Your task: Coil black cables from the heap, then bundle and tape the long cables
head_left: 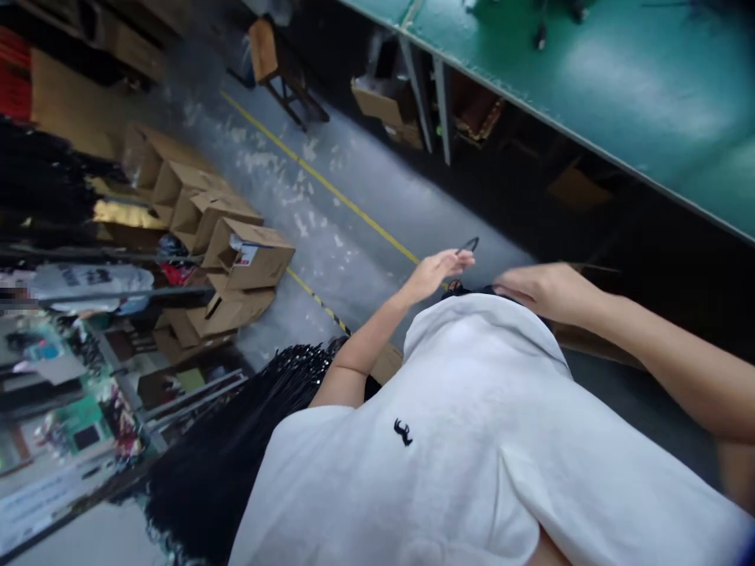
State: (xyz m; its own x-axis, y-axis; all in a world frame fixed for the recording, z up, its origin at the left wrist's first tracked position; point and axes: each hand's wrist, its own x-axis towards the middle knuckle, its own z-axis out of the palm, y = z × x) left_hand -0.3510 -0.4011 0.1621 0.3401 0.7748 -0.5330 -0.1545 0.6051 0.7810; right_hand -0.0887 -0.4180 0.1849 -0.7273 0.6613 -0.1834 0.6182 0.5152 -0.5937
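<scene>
I look down over my own white shirt [472, 440]. My left hand [437, 271] is raised in front of the shirt's hem, and its fingertips pinch a thin black wire loop [470, 244] that sticks up beyond them. My right hand [546, 288] lies just to the right at the same height, palm down and fingers held together, pointing at the left hand. A small dark item [465, 289] shows between the two hands at the hem. What the right fingers hold is hidden.
A green worktable [619, 86] runs along the upper right, with boxes stored under it. Several open cardboard boxes [236, 251] stand on the grey floor at left, beside a yellow line [330, 189]. A wooden stool [271, 59] stands farther off. A black glossy bundle [236, 440] lies at lower left.
</scene>
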